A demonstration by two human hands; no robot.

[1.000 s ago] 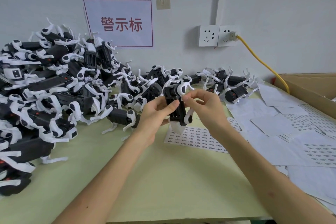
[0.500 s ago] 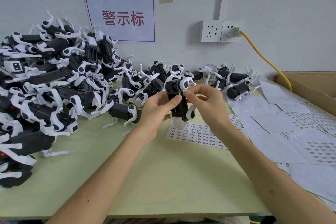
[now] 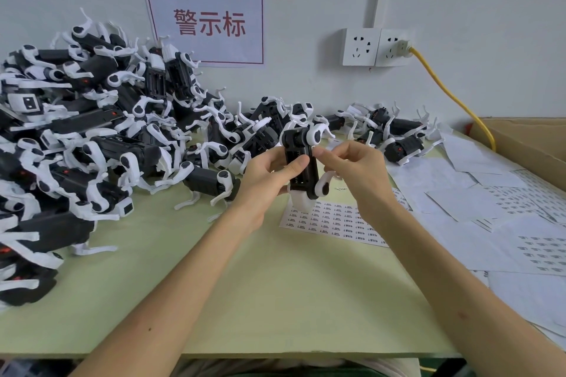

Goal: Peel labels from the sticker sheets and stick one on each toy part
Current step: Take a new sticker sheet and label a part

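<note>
Left hand (image 3: 269,177) gripped the toy part (image 3: 301,168) upright, just above the sticker sheet (image 3: 337,220) mid-table. Right hand (image 3: 352,168) pinched narrow on its upper right edge. Huge parts pile (image 3: 92,138) sat far left.

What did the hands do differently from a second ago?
Hardly anything. The left hand still holds the black-and-white toy part upright over the sticker sheet; its thumb perhaps slid slightly further across the front. The right hand keeps pinching at the part's upper edge. The toy pile hasn't moved.
</note>
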